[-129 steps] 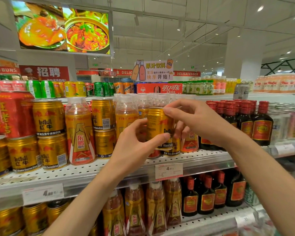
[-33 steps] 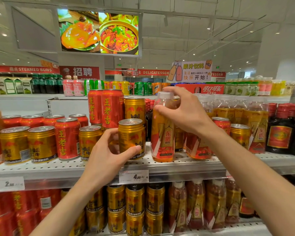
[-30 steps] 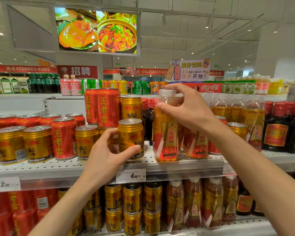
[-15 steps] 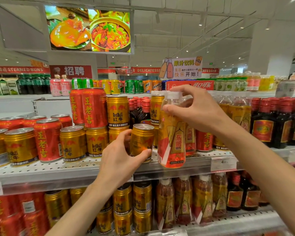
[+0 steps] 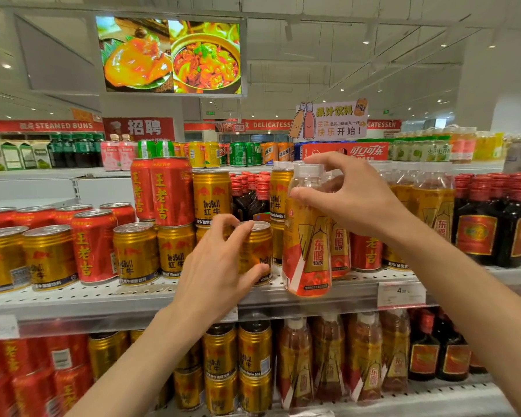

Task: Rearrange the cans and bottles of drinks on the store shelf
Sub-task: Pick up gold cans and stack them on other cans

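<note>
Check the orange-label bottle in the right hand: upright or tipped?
Roughly upright. The bottle stands near vertical, white cap on top, right hand gripping its neck. Its base sits at the shelf front edge; contact unclear.

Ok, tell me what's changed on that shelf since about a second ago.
The gold can in the left hand has slid right, up beside the orange bottle, closing the gap. The right hand still holds the bottle near its cap, base at the shelf edge. Other cans look unchanged.
</note>
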A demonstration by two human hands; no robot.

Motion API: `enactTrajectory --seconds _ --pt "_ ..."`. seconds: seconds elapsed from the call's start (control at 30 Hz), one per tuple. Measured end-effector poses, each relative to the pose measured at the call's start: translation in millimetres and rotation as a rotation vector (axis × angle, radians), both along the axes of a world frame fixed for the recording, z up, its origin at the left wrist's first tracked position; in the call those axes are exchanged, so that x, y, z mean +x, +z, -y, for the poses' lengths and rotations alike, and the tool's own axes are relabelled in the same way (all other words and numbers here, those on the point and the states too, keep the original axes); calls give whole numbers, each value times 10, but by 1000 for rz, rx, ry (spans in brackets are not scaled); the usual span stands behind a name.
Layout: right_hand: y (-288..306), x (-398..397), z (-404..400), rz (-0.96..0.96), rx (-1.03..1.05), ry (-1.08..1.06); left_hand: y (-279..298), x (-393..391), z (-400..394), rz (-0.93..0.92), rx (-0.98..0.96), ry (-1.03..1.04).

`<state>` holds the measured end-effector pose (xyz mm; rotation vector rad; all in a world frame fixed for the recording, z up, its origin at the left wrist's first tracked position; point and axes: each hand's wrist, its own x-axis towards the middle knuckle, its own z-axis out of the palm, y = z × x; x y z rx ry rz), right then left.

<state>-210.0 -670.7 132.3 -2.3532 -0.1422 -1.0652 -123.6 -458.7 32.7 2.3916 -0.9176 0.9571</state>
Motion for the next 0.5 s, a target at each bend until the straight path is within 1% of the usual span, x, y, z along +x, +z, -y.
enactTrajectory --seconds 0.13,0.27,0.37,0.5 --pt "1 1 -5 -3 -3 5 70 62 8 -19 43 -18" --pt "9 -5 -1 -10 0 13 142 159 7 -75 37 -75" --pt "3 6 -5 -5 -6 5 164 206 30 -72 60 -88" --pt "0 21 -13 -2 -10 1 116 264 5 -67 15 -150"
